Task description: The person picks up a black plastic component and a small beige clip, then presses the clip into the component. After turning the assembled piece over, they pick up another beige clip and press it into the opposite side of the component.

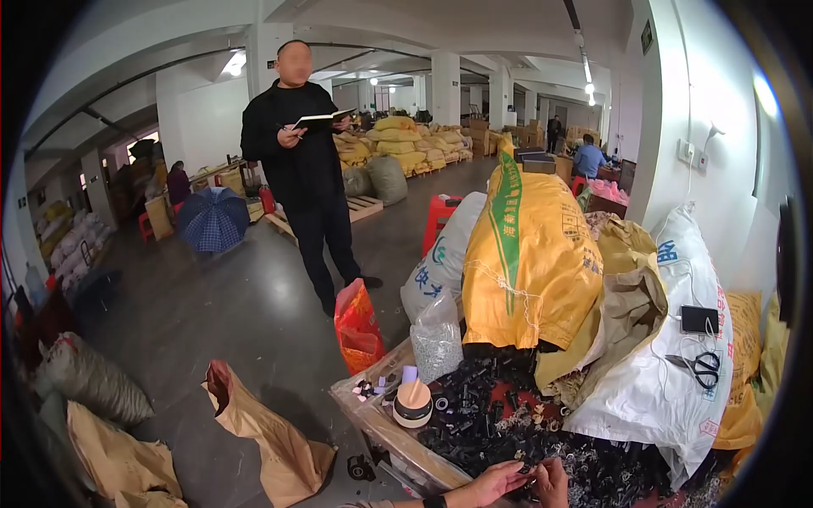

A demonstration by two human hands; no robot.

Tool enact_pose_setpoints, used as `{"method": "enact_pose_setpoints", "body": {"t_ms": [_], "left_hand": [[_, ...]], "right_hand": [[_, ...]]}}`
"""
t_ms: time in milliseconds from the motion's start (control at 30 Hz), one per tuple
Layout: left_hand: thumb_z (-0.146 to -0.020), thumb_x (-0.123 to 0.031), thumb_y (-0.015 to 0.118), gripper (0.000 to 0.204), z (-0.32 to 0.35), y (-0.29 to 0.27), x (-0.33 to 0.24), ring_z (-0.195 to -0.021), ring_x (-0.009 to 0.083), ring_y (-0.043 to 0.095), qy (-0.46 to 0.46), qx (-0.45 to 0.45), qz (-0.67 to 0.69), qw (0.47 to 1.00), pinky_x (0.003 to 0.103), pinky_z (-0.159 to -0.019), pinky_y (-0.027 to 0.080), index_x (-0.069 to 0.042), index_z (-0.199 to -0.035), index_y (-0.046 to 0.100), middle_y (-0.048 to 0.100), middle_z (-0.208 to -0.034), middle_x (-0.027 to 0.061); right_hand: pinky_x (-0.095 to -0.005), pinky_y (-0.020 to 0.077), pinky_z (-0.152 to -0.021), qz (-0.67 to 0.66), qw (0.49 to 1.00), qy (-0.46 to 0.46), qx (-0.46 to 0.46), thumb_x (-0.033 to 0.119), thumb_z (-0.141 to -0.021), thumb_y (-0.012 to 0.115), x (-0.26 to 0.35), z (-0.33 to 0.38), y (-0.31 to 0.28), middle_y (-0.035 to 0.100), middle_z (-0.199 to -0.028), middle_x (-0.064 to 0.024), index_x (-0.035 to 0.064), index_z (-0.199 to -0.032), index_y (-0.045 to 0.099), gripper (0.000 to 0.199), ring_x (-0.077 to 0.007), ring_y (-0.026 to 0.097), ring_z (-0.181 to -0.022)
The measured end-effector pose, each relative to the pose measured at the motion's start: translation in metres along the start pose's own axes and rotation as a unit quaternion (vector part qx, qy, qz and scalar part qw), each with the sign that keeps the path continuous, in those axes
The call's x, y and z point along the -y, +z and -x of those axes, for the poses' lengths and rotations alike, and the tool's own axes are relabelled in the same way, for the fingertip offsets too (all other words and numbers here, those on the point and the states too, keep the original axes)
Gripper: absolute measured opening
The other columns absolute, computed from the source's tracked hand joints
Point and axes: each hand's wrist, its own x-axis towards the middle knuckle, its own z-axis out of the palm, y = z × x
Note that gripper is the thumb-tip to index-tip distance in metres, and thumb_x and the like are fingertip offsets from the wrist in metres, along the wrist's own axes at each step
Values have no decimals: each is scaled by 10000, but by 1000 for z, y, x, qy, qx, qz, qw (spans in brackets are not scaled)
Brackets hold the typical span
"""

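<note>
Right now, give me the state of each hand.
Left hand: fingers pinched on a small black part.
Right hand: curled at the same part; grip cannot be told.

From my remote seat: a warehouse sorting floor. Beyond my fingers [518,476], small black parts [491,406] heap on a table; further out, stuffed yellow sacks [529,254], loaded pallets [406,148], concrete columns [445,85] and bare floor [229,305].

Parts-strewn table [364,412], seemingly wooden

Hands' [525,481] grip too small
</note>
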Motion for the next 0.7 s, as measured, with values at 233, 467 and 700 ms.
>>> {"method": "enact_pose_setpoints", "body": {"t_ms": [233, 467, 700], "left_hand": [[-850, -115, 466, 212, -14, -21, -1, -943, 168, 540, -24, 105, -20, 994, 262, -867, 425, -10, -1029, 512, 566, -1002, 85], [-830, -106, 497, 132, -3, -2, 3, -863, 199, 570, -3, 58, -12, 998, 308, -779, 465, -27, -920, 552, 592, -905, 96], [-817, -96, 510, 107, 4, 5, 3, -829, 220, 585, 9, 36, -5, 999, 336, -734, 486, -26, -873, 567, 604, -863, 103]], "right_hand": [[-295, 413, -514, 1, 1000, 23, -16, 198, -850, 466, 32, -1, -3, 546, -670, -103, 41, -865, 511, 164, -183, 521, -568], [-279, 417, -526, 63, 998, -7, -1, 206, -853, 473, 19, 3, -6, 569, -702, -78, 36, -912, 523, 187, -153, 525, -591], [-282, 432, -557, -63, 997, 18, 43, 213, -845, 497, 39, 6, -12, 583, -739, -106, 39, -990, 522, 228, -158, 552, -632]]}}
